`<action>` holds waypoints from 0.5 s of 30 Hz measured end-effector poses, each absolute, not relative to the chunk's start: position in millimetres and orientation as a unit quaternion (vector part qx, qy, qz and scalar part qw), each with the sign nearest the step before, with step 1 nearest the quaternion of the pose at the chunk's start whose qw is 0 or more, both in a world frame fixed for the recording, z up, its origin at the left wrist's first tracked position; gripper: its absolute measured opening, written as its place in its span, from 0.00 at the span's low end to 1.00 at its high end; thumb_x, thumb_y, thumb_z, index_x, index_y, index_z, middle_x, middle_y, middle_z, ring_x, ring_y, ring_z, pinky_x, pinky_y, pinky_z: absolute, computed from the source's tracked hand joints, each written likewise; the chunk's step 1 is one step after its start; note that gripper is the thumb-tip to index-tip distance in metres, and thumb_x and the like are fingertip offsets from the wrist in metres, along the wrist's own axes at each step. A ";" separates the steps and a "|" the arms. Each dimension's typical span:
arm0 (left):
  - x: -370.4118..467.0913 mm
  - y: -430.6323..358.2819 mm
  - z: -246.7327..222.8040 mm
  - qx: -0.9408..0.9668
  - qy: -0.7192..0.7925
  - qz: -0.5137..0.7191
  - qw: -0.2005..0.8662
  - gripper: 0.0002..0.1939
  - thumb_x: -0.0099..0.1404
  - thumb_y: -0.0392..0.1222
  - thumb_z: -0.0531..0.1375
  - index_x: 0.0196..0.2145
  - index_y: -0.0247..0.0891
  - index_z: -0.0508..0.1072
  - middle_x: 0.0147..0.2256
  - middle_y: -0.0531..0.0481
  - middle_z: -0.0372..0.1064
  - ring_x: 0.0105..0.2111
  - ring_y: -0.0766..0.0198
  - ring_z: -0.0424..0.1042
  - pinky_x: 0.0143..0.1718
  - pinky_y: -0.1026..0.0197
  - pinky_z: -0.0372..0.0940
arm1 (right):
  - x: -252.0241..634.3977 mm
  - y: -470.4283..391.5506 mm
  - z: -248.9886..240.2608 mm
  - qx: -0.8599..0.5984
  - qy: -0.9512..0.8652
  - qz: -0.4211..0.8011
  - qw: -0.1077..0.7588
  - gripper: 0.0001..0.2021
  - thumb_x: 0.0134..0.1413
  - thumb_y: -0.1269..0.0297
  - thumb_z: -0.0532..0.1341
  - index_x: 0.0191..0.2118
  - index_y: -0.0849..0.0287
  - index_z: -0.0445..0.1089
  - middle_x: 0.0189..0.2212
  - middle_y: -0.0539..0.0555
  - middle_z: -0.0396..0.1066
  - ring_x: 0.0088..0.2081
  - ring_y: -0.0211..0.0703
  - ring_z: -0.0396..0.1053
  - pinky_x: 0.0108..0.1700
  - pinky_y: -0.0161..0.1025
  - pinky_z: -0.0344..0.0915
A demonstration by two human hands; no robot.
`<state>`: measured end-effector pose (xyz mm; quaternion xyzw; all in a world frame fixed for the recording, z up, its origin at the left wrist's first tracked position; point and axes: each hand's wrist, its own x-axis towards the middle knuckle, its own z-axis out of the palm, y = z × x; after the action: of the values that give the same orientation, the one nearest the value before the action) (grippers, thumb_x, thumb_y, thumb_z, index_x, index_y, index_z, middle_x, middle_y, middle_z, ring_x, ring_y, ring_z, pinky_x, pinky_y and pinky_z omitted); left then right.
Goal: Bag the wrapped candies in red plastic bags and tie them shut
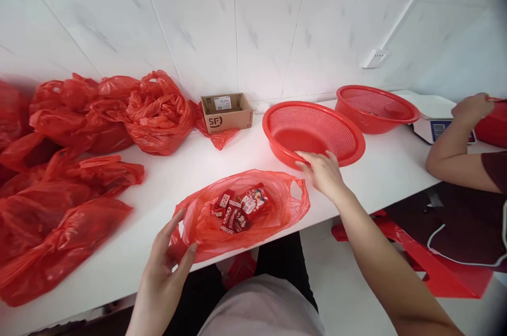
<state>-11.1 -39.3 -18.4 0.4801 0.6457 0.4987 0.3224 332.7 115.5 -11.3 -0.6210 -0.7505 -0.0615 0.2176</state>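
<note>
A red plastic bag lies spread open at the table's front edge, with several small red wrapped snack packets inside. My left hand is at the bag's left end, its thumb and fingers apart around the handle side. Beyond the bag stands a red mesh basket with nothing seen in it. At the basket's near rim is my right hand, fingers spread; whether they touch the rim I cannot tell.
Several filled red bags crowd the table's left side. An open cardboard box stands by the tiled wall. Farther right are a second red basket, a white scale and another person's arm. A red stool is below.
</note>
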 end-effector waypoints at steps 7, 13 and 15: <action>-18.6 -49.7 -15.8 0.396 0.677 0.485 0.386 0.39 0.58 0.57 0.63 0.64 0.54 0.55 0.59 0.47 0.61 0.36 0.64 0.71 0.43 0.56 0.69 | 331.7 149.1 6.0 -0.535 -0.689 0.008 0.489 0.16 0.60 0.57 0.58 0.51 0.56 0.71 0.50 0.58 0.73 0.53 0.48 0.69 0.62 0.54 0.55; -31.4 -49.6 -22.3 0.410 0.680 0.476 0.378 0.32 0.59 0.61 0.60 0.57 0.42 0.66 0.50 0.45 0.69 0.37 0.59 0.70 0.43 0.55 0.65 | 304.6 49.1 8.2 -0.513 -0.695 0.238 0.444 0.28 0.59 0.51 0.59 0.63 0.49 0.56 0.61 0.58 0.61 0.59 0.50 0.63 0.61 0.51 0.59; -35.9 -48.3 -25.1 0.421 0.688 0.460 0.372 0.27 0.60 0.61 0.59 0.49 0.40 0.71 0.42 0.47 0.74 0.38 0.57 0.70 0.42 0.56 0.64 | 303.4 27.0 -4.2 -0.569 -0.680 0.255 0.386 0.34 0.55 0.49 0.62 0.64 0.47 0.52 0.61 0.58 0.59 0.57 0.52 0.64 0.59 0.52 0.61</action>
<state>-35.9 -48.3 -25.1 0.4208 0.6879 0.4598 0.3718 303.4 27.0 -4.2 -0.5693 -0.6798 0.2550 0.3857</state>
